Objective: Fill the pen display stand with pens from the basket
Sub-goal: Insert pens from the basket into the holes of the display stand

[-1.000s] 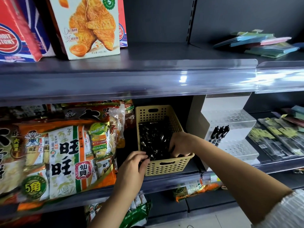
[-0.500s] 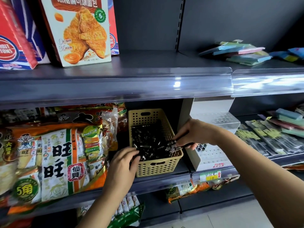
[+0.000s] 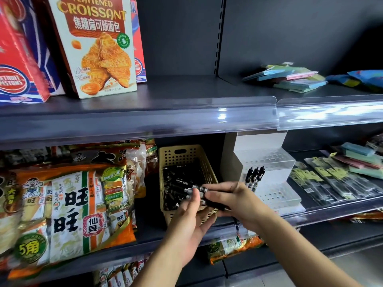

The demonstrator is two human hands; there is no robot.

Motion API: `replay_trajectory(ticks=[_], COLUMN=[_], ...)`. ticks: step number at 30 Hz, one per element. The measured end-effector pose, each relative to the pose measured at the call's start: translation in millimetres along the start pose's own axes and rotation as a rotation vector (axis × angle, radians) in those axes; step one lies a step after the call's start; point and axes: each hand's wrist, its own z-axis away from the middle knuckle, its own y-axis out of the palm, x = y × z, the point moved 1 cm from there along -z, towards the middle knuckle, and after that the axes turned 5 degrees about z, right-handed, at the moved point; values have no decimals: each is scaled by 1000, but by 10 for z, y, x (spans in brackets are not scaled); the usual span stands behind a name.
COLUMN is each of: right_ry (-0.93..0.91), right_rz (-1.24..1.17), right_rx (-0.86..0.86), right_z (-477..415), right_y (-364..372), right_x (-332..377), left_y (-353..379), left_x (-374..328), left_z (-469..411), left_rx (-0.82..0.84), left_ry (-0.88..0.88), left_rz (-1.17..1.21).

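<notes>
Held level over the front right corner of the yellow basket (image 3: pixel 186 155): a bunch of black pens (image 3: pixel 196 190), too blurred to count. Clasped by the right hand (image 3: pixel 234 200), fingers and thumb curled round the barrels, forearm reaching in from the lower right. Met from below by the left hand (image 3: pixel 189 216), gripping nothing, fingers straight and spread, tips against the pens' silver ends. Deeper in the basket, a loose heap of more pens (image 3: pixel 178 179). Just right of it, one white tiered display stand (image 3: pixel 269 162) with three pens upright (image 3: pixel 255 176). Left of the basket, snack bags (image 3: pixel 72 204) marked "旺旺", "仙貝" and "5角". On the shelf above, one box (image 3: pixel 97 48) reading "FLATTENED CROISSANT" and a red box (image 3: pixel 18 75) reading "DETROIT PISTONS".
</notes>
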Motion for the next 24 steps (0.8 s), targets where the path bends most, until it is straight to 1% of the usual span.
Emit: replay_trajectory(ticks=[3, 6, 8, 11, 13, 15, 16, 17, 21, 24], right_ry=[4, 11, -3, -113, -213, -273, -287, -290, -278, -265], right_rz=[-127, -232, -242, -124, 97, 322, 389, 408, 363, 396], right_rx=[-41, -77, -100, -166, -203, -184, -175, -179, -200, -255], right_z=[112, 183, 220, 249, 245, 242, 241, 239, 233, 211], right_y=[31, 35, 52, 80, 76, 101, 114, 122, 116, 60], right_x=[-121, -245, -308, -381, -440, -512, -543, -563, -554, -553], left_y=[-11, 23, 74, 133, 159, 160, 156, 154, 170, 184], left_x=[51, 125, 164, 194, 195, 179, 168, 156, 134, 159], left_z=[-65, -108, -127, -147, -130, -117, -117, -115, -89, -82], left_rx=[-10, 76, 79, -33, -96, -145, -169, -186, -217, -232], left_ry=[12, -1, 21, 69, 83, 75, 63, 56, 73, 48], left_rz=[69, 42, 5, 87, 114, 78, 53, 27, -14, -99])
